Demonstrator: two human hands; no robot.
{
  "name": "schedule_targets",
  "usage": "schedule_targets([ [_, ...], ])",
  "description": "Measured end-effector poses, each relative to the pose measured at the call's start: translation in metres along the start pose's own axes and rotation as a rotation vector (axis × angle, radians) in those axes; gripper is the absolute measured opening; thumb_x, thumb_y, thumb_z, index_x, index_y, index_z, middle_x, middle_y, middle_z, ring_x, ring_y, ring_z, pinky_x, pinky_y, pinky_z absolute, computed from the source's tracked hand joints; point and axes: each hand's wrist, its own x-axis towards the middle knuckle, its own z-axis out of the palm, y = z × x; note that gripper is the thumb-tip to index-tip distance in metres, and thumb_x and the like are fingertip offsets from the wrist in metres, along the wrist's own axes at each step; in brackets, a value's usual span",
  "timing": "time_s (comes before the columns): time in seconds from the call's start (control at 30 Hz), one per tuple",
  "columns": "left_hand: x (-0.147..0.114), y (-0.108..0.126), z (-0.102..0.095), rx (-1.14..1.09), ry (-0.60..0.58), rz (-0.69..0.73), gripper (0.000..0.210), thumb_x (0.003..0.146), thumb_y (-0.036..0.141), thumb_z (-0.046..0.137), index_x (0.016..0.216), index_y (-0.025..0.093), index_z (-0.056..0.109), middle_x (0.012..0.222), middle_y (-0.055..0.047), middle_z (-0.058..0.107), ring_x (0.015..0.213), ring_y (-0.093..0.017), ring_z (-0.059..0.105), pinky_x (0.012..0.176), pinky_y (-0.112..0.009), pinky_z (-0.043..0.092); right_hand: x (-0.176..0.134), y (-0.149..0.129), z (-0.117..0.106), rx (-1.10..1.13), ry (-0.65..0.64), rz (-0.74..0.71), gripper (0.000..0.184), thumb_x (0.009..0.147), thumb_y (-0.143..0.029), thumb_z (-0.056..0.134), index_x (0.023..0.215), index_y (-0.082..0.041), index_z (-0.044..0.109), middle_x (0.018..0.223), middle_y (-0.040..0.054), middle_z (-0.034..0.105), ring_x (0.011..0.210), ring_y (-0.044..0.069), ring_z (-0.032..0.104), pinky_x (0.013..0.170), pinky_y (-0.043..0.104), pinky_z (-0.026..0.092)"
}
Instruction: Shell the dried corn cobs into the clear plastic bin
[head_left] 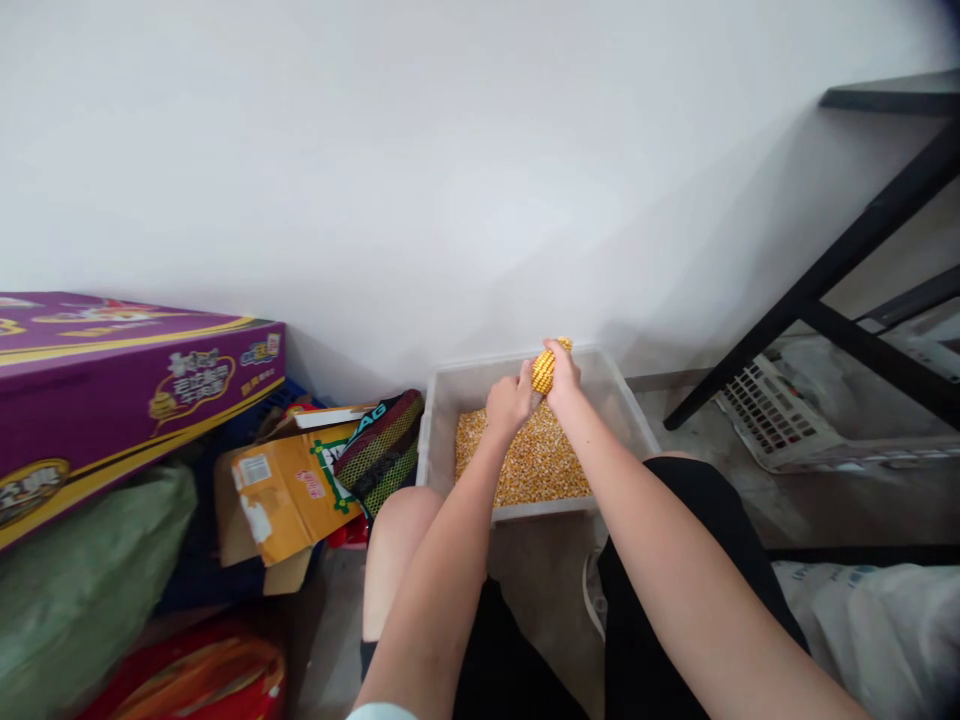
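A yellow corn cob (545, 372) is held tilted between my two hands, above a translucent plastic bin (426, 430). My left hand (511, 402) is closed around the cob's lower end. My right hand (563, 375) grips it along its right side, with the upper tip showing past the fingers. Loose corn kernels (536, 460) cover the bottom of the bin. Part of the cob is hidden behind my fingers.
At left, a purple carton (150, 390) sits near an opened orange cardboard box (300, 490), a mesh bag (386, 450) and a green sack (97, 570). A black-legged stand (817, 270) and a white basket (780, 420) are at right. A white wall rises behind the bin.
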Motion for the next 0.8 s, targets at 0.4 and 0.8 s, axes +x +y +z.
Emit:
schedule_targets([
  [0.4, 0.012, 0.001, -0.018, -0.252, -0.103, -0.054, 0.083, 0.084, 0.069, 0.007, 0.102, 0.014, 0.068, 0.107, -0.017, 0.067, 0.107, -0.031, 0.059, 0.089, -0.036, 0.041, -0.009, -0.016, -0.003, 0.043, -0.510, 0.060, 0.020, 0.058, -0.012, 0.065, 0.076, -0.016, 0.057, 0.062, -0.0003, 0.063, 0.059, 0.015, 0.062, 0.056, 0.025, 0.053],
  [0.8, -0.005, 0.002, 0.003, -0.053, 0.084, 0.032, 0.089, 0.087, 0.062, -0.002, 0.085, 0.011, 0.071, 0.087, -0.022, 0.068, 0.095, -0.031, 0.064, 0.084, -0.036, 0.043, -0.019, 0.000, 0.006, -0.147, -0.058, -0.163, 0.010, 0.054, -0.015, 0.063, 0.052, -0.017, 0.053, 0.046, -0.0042, 0.052, 0.044, 0.012, 0.049, 0.037, 0.022, 0.038],
])
